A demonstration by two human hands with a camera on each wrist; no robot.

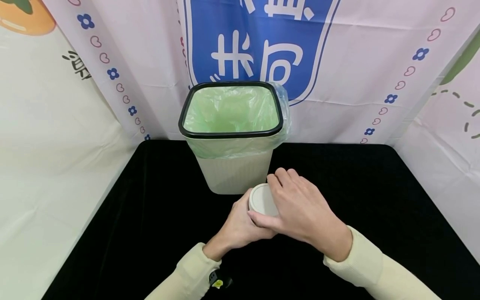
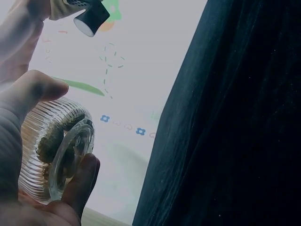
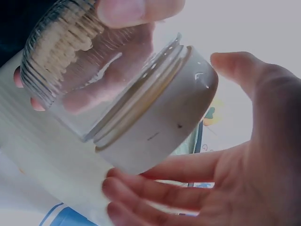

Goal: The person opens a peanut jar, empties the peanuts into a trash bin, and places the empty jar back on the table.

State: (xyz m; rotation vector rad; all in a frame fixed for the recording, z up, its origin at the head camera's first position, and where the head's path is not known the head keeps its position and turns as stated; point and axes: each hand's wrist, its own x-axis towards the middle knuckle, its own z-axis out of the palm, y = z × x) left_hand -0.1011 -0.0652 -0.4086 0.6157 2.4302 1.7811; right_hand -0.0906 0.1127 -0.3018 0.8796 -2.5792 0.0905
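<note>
My left hand [image 1: 240, 221] grips a ribbed clear glass jar [image 2: 75, 110] around its side. Its thumb and fingers wrap the glass near the base in the left wrist view. Brownish lumpy pieces [image 3: 66, 44] show through the jar wall. At the jar's mouth sits a round white lid [image 1: 262, 200], with a pale ring showing between lid and glass. My right hand [image 1: 300, 204] holds the lid by its edge, thumb on one side and fingers on the other. Most of the jar is hidden beneath the hands in the head view.
A pale ribbed trash bin [image 1: 236, 173] with a black rim and green liner bag stands just beyond the hands. Black cloth [image 1: 161, 216] covers the table. Printed curtains [image 1: 360, 58] close off the back and sides.
</note>
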